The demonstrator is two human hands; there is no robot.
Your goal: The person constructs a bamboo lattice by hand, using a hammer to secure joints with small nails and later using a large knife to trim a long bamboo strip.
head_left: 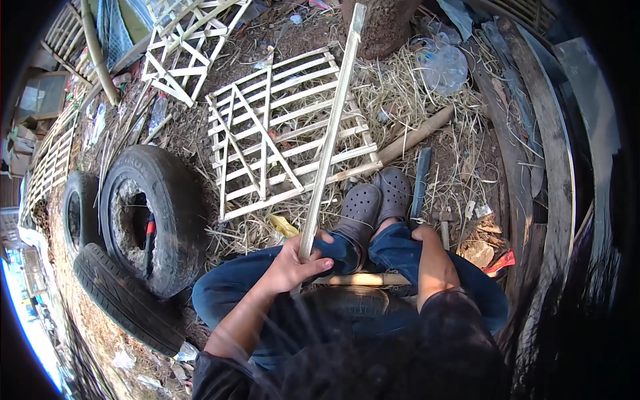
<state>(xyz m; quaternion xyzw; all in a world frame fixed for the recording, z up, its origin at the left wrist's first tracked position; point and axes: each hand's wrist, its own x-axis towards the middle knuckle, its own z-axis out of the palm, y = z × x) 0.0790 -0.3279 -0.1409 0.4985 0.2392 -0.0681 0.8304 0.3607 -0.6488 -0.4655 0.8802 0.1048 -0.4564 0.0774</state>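
My left hand point(305, 264) is closed around the lower part of a long, pale split bamboo strip point(333, 113). The strip rises at a slant, its far end reaching the top of the view. Low by my right knee, my right hand point(424, 235) has its fingers curled at the near end of a machete point(421, 180), whose flat blue-grey blade points away from me. The fingers largely hide the handle. Just right of that hand lies a hammer point(445, 223). Beyond my shoes, a slatted bamboo lattice panel point(280, 175) rests on the ground, partly crossed by the strip.
Old tyres point(183, 213) stand and lean at the left. Another lattice panel point(183, 47) is at the far left. A bamboo pole point(423, 130) lies among straw shavings point(460, 147). Long wooden planks point(557, 153) run along the right side. A clear plastic container point(445, 67) sits at the back.
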